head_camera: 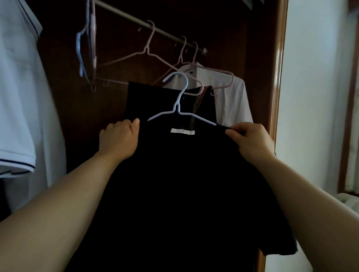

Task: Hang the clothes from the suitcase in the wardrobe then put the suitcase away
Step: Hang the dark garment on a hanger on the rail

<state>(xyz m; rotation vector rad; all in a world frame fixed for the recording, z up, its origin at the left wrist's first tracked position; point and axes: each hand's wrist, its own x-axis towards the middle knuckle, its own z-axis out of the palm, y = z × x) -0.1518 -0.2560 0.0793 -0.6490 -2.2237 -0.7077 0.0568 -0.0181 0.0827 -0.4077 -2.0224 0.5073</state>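
Black shirt [181, 189] at frame centre, on a pale hanger [178, 101], white neck label facing me. It is held below the wardrobe rod [123, 14] and is not yet hooked. Left hand [119, 138]: fingers curled round the shirt's shoulder on the frame's left side. Right hand [250, 140]: thumb and fingertips pinching cloth at the hanger's other tip. Judgement: before lifting, seat both shoulders evenly so the collar sits centred, then take the hanger neck in one hand and raise the hook over the rod. Likeliest gap is between the empty pink hanger [147, 48] and the white shirt [232, 101], right of centre. Pale polo [13, 94] far left. Suitcase not in view.
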